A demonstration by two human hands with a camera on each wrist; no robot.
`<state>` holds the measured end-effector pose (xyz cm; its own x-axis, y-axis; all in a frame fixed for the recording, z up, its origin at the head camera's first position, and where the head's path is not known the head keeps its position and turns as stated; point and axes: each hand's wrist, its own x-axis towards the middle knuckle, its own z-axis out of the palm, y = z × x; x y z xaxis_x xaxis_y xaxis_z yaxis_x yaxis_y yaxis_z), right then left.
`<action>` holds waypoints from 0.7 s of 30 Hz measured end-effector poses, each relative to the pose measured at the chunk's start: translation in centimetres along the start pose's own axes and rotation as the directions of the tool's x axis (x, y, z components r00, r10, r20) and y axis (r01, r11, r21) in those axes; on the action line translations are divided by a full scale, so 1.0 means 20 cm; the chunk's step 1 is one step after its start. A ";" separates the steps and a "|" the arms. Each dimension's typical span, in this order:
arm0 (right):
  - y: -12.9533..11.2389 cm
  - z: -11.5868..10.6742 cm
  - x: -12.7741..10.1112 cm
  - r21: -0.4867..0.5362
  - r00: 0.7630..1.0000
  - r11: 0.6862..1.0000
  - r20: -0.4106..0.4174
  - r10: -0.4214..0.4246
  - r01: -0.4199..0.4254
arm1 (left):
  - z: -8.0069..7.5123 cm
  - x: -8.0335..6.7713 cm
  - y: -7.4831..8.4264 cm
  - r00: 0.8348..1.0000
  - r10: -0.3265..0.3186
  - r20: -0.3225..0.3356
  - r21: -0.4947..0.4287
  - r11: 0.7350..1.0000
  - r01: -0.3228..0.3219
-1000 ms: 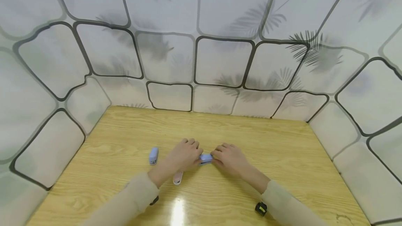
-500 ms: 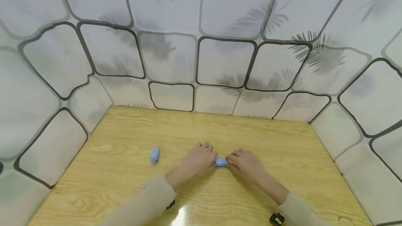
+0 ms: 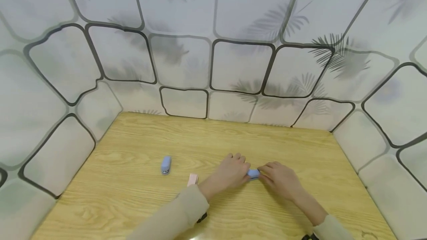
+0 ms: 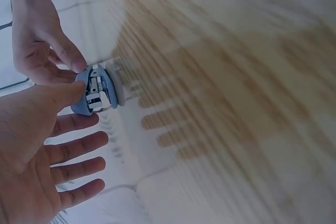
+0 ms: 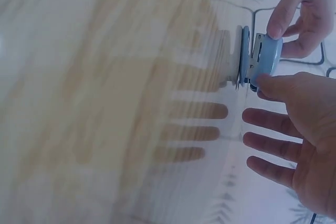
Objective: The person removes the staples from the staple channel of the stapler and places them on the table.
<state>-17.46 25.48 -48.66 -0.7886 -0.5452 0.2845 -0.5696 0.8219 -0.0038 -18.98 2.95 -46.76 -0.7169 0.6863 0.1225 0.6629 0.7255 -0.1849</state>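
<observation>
Pale walls (image 3: 185, 62) printed with dark, rounded outlines and grey palm leaves close in the far, left and right edges of a wood-grained desk (image 3: 140, 136). Right of the desk's middle, well apart from the far edge, a blue stapler (image 3: 253, 173) lies between 2 hands. Its base sits at or just above the wood; the wrist views do not settle whether it touches. Left hand (image 3: 231, 172) and right hand (image 3: 281, 179) each pinch an end, the thumb pressed to the stapler, with at least 3 fingers of each hand held off it, straight and spread. From the side, the top arm and the base stand apart, with the metal part visible between them. Toward the left edge lies another stapler (image 3: 166, 165), also blue, and nearer the hands a pink object (image 3: 192, 179), partly covered by the left sleeve (image 3: 176, 210). To handle the blue stapler well, I judge that both thumbs should bear evenly so that neither end lifts or twists, the fingertips should keep out of the gap between arm and base, and the left forearm should stay high enough that its sleeve does not drag the pink object.
</observation>
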 end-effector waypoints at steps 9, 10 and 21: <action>0.13 -0.01 -0.07 -0.017 0.999 0.999 0.000 0.044 -0.044 | 0.01 0.13 0.09 0.999 0.017 0.038 -0.034 0.999 -0.015; 0.14 -0.01 -0.07 -0.015 0.999 0.999 -0.006 0.043 -0.043 | 0.02 0.14 0.10 0.999 0.019 0.037 -0.032 0.999 -0.018; 0.26 -0.03 -0.12 -0.027 0.998 1.000 -0.064 0.010 -0.012 | 0.03 0.23 0.19 1.000 0.011 0.029 0.008 1.000 -0.012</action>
<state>-18.30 31.14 -48.81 -0.7778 -0.5254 0.3450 -0.5540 0.8323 0.0185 -19.86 8.88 -47.50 -0.7154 0.6926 0.0918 0.6694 0.7171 -0.1939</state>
